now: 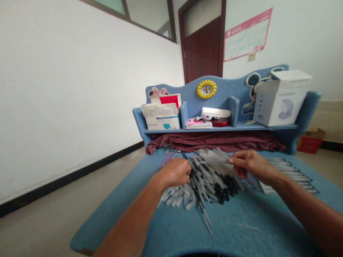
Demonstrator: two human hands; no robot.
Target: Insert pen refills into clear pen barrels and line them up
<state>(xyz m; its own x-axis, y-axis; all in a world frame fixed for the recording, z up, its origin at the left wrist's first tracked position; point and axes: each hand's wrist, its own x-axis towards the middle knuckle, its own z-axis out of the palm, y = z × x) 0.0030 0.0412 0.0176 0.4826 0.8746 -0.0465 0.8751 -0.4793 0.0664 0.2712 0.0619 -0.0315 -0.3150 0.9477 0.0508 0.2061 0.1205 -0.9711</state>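
My right hand [248, 165] pinches one end of a clear pen barrel [215, 162], which points left across the pile. On the left, my left hand [177, 172] is closed, its fingertips turned away; what they hold, if anything, is hidden. Thin dark pen refills [207, 219] lie just below and beside it, their ends reaching toward me. Between and under both hands spreads a heap of clear pen barrels [207, 178], with pale translucent pen caps [175, 200] at its lower left and small black pen parts [226, 191] at its lower right.
Right of my right hand, several pens [291, 171] lie in a row on the blue table [241, 228]. Behind the heap is a folded plaid cloth [209, 141] under a blue shelf [166, 131]. The shelf bears a mask box [163, 122] and a white carton [280, 100].
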